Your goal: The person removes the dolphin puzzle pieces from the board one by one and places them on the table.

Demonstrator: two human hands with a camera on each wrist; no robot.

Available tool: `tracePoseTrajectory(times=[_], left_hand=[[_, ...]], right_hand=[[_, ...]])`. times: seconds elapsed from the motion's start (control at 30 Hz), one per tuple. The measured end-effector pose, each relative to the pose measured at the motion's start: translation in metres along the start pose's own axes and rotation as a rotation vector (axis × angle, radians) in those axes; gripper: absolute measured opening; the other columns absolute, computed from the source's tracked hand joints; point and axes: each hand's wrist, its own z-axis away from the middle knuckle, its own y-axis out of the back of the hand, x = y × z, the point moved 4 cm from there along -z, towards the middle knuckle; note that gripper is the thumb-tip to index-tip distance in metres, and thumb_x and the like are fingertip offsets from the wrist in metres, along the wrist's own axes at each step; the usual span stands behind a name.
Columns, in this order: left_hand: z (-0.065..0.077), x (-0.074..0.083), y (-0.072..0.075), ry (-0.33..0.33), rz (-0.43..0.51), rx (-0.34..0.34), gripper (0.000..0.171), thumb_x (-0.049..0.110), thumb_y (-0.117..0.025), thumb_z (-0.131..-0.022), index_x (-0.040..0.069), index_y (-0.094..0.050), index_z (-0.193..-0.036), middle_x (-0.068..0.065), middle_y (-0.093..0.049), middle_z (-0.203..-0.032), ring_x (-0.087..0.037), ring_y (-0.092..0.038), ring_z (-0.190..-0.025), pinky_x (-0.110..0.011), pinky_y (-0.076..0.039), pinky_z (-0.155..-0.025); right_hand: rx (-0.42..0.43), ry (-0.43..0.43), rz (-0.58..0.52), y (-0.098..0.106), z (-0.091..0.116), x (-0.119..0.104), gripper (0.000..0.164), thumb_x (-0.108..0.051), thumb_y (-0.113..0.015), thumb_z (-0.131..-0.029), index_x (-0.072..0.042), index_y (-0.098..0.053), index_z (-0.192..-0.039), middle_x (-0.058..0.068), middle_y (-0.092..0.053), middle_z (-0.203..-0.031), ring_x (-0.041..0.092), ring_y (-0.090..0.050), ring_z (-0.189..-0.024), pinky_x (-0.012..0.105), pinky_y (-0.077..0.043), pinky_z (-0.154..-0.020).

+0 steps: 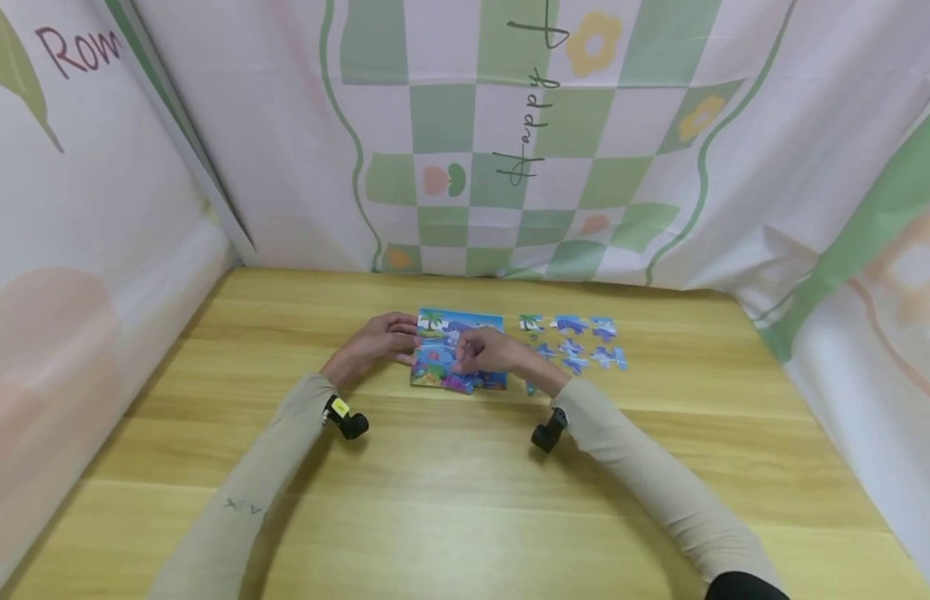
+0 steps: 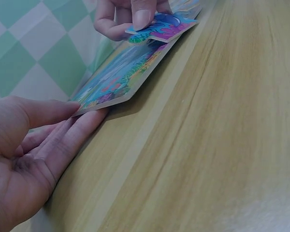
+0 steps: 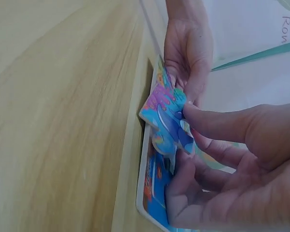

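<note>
A puzzle board with a colourful sea picture lies on the wooden table. My left hand holds its left edge, thumb on top and fingers underneath, and that corner is tilted up off the table in the left wrist view. Over the board's front part, my right hand pinches a jigsaw piece between thumb and fingers. Pink coral and a blue shape show on this piece, which overlaps the board's front edge and sits at an angle to it. The right hand hides much of the board in the head view.
Several loose jigsaw pieces lie in loose rows to the right of the board, some partly behind the right wrist. A printed cloth hangs behind the table, with more cloth at both sides.
</note>
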Motion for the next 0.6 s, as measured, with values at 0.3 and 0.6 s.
tracePoseTrajectory(times=[0.3,0.6], left_hand=[[-0.001,-0.001,0.000,0.014,0.024,0.014,0.050,-0.003,-0.058,-0.103,-0.008,-0.040,-0.149,-0.022,-0.055,-0.137,-0.019,-0.068,-0.096,-0.032,-0.067,-0.087],[-0.001,-0.002,0.001,0.016,0.021,0.018,0.051,-0.001,-0.059,-0.103,-0.007,-0.040,-0.150,-0.023,-0.054,-0.138,-0.024,-0.066,-0.104,-0.033,-0.067,-0.089]], right_hand=[[-0.070,-0.004,-0.038,0.007,0.005,0.006,0.010,-0.011,-0.068,-0.103,-0.004,-0.061,-0.103,0.005,-0.065,-0.088,0.017,-0.061,-0.078,0.031,-0.062,-0.068],[-0.076,0.034,-0.010,0.013,0.019,0.010,0.010,-0.010,-0.068,-0.103,-0.003,-0.061,-0.105,0.010,-0.067,-0.094,0.021,-0.065,-0.080,0.037,-0.064,-0.068]])
